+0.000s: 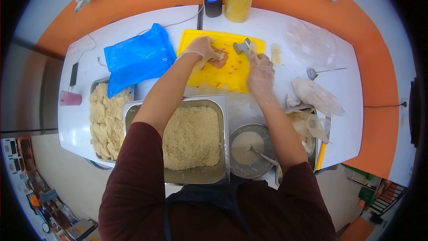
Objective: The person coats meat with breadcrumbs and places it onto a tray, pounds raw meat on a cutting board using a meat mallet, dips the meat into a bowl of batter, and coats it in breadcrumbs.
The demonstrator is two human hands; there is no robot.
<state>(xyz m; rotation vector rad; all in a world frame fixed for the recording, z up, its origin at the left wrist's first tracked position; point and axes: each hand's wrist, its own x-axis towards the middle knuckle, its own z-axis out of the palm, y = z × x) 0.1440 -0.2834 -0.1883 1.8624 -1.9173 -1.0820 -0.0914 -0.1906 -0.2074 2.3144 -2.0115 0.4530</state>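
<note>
A piece of raw meat lies on the yellow cutting board, with small scraps scattered to its right. My left hand, in a clear plastic glove, reaches over the board with bent fingers closed on the meat's upper edge. My right hand, gloved as well, is wrapped round the handle of a meat mallet. The mallet's metal head is at the board's right side, apart from the meat. Part of the meat is hidden by my left fingers.
Nearest me stand a steel pan of breadcrumbs and a bowl of pale batter with a spoon. Breaded pieces fill a tray at left, below a blue bag. A knife and plastic bags lie at right.
</note>
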